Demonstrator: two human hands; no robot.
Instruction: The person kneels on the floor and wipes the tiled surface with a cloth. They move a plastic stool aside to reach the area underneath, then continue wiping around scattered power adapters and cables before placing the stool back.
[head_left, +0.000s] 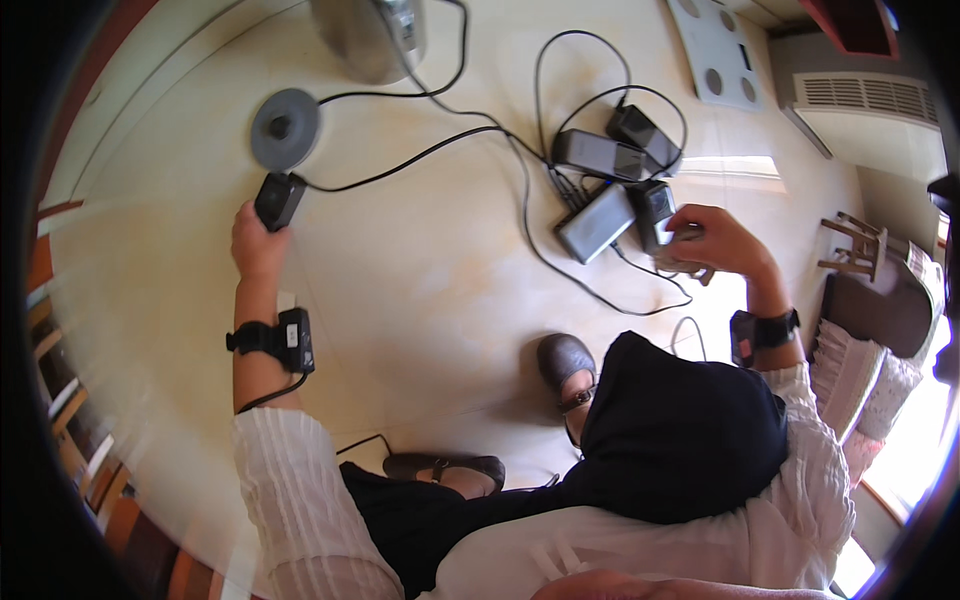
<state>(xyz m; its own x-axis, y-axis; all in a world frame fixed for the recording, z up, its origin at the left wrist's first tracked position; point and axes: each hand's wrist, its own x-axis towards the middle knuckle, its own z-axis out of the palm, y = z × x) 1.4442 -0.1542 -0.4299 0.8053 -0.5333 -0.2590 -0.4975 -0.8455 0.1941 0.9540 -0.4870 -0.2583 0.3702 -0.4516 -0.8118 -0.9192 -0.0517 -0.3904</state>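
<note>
My left hand (259, 241) grips a black box-shaped device (280, 201) with a dark cable running from it, held beside a round grey appliance base (285, 129) with a black centre knob. To the right, my right hand (720, 238) has its fingers closed on a crumpled greyish cloth (681, 262). That cloth is right next to an upright dark power bank (651, 202), and I cannot tell if they touch. A silver-grey power bank (598, 223) with plugged-in cables lies beside it. Behind these, more dark power banks (600, 154) are piled together.
Black cables (420, 161) loop across the pale floor (420, 300). A shiny metal kettle (375, 45) stands at the top, a glass bathroom scale (716, 56) at the upper right. A small wooden stool (855, 244) and a brown seat (874, 311) with cushions are at the right.
</note>
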